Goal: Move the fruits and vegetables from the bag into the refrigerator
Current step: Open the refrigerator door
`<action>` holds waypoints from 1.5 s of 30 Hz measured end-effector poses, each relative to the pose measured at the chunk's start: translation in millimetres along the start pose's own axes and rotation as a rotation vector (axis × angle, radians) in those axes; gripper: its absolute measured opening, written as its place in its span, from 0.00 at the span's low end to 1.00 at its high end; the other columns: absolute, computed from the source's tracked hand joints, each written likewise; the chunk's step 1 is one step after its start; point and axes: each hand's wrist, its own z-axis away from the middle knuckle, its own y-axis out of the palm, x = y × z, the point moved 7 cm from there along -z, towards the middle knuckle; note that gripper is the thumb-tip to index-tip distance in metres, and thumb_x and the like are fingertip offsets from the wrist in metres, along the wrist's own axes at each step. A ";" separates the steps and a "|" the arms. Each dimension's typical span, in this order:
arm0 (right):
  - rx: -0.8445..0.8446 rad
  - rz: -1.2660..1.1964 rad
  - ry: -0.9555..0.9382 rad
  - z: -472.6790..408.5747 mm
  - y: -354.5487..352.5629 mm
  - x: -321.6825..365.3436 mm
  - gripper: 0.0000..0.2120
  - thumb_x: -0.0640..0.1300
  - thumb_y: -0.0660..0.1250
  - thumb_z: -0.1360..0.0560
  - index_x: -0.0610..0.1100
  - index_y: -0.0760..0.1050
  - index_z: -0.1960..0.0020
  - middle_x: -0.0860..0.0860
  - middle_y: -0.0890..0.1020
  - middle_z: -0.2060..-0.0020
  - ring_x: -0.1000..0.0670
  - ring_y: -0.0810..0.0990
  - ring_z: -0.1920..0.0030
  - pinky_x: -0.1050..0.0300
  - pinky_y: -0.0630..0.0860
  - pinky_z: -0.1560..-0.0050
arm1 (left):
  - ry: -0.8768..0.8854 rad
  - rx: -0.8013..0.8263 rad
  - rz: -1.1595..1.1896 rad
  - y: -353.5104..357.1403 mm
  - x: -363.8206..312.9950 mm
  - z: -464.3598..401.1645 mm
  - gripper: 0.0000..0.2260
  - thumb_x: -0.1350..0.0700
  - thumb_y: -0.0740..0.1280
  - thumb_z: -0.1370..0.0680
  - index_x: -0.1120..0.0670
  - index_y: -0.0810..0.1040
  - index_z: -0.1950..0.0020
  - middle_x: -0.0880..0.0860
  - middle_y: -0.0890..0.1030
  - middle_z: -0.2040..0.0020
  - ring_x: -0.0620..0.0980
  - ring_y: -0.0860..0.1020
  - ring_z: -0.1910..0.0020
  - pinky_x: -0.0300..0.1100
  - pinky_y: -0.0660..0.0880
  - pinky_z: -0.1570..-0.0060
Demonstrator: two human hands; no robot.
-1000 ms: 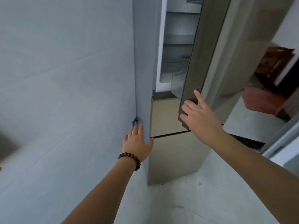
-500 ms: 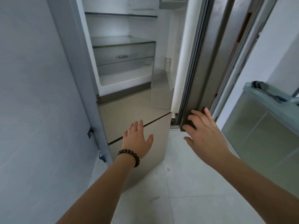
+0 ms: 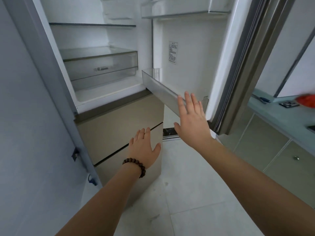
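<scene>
Refrigerator (image 3: 105, 65), door open, upper centre; red bag (image 3: 306, 101) far right edge, nearer right hand (image 3: 191, 121) than left hand (image 3: 144, 149); both hands spread, empty.

You cannot read the door sticker (image 3: 173, 52); the red object (image 3: 306, 100) at right is blurred and cropped.

Both arms reach forward, left hand (image 3: 144, 148) and right hand (image 3: 191, 120) flat, fingers spread, holding nothing.
</scene>
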 end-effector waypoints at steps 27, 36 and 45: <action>0.190 -0.032 0.482 -66.9 53.8 -287.5 0.39 0.37 0.61 0.27 0.49 0.43 0.24 0.51 0.45 0.23 0.44 0.45 0.24 0.45 0.47 0.24 | 0.099 -0.019 -0.065 29.2 -102.9 -85.8 0.31 0.43 0.56 0.21 0.55 0.51 0.23 0.53 0.56 0.23 0.51 0.53 0.24 0.50 0.52 0.26; 0.207 -0.067 0.486 -80.9 64.8 -314.1 0.40 0.37 0.61 0.27 0.50 0.41 0.24 0.51 0.42 0.23 0.43 0.46 0.24 0.44 0.49 0.25 | 0.096 -0.014 -0.056 47.1 -126.4 -104.0 0.32 0.42 0.55 0.21 0.54 0.49 0.23 0.53 0.55 0.23 0.51 0.53 0.24 0.51 0.53 0.26; 0.193 -0.098 0.442 -69.0 61.5 -314.6 0.39 0.40 0.59 0.26 0.51 0.40 0.24 0.51 0.40 0.23 0.46 0.44 0.23 0.42 0.50 0.25 | 0.176 -0.003 -0.043 53.6 -146.8 -120.6 0.32 0.41 0.54 0.21 0.55 0.48 0.23 0.54 0.54 0.22 0.52 0.52 0.24 0.50 0.53 0.26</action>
